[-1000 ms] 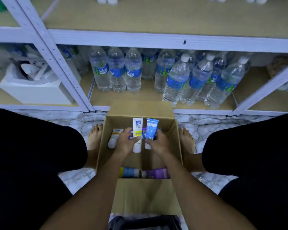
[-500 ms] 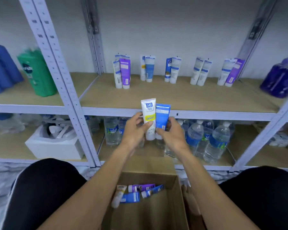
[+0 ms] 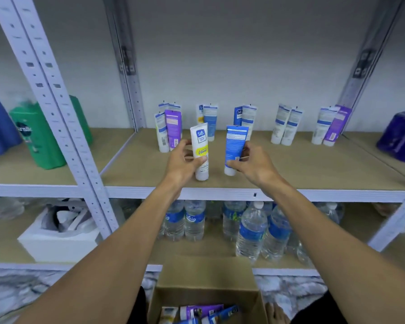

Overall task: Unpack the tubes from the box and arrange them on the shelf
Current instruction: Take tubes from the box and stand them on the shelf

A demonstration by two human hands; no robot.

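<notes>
left hand (image 3: 182,160) grips white plastic tube with yellow band (image 3: 200,142), thumb across the front, fingers curled round behind. tube upright, cap down, tilted slightly. right hand (image 3: 254,164) pinches blue plastic tube (image 3: 235,146) at its lower part, thumb in front, fingers behind, also cap down and upright. the two tubes sit near each other, not touching, over the front part of the tan board shelf (image 3: 313,164); cannot tell if the caps rest on the board. behind them, more white, blue and purple tubes (image 3: 285,125) stand in pairs along the back of the same shelf. shelf below holds clear water bottles with blue labels (image 3: 250,228). brown cardboard box (image 3: 206,272) on the floor, flaps open, loose tubes in the box (image 3: 201,312) lying flat. green shampoo bottle (image 3: 38,136) in the left bay, dark purple bottle (image 3: 400,139) at far right.
</notes>
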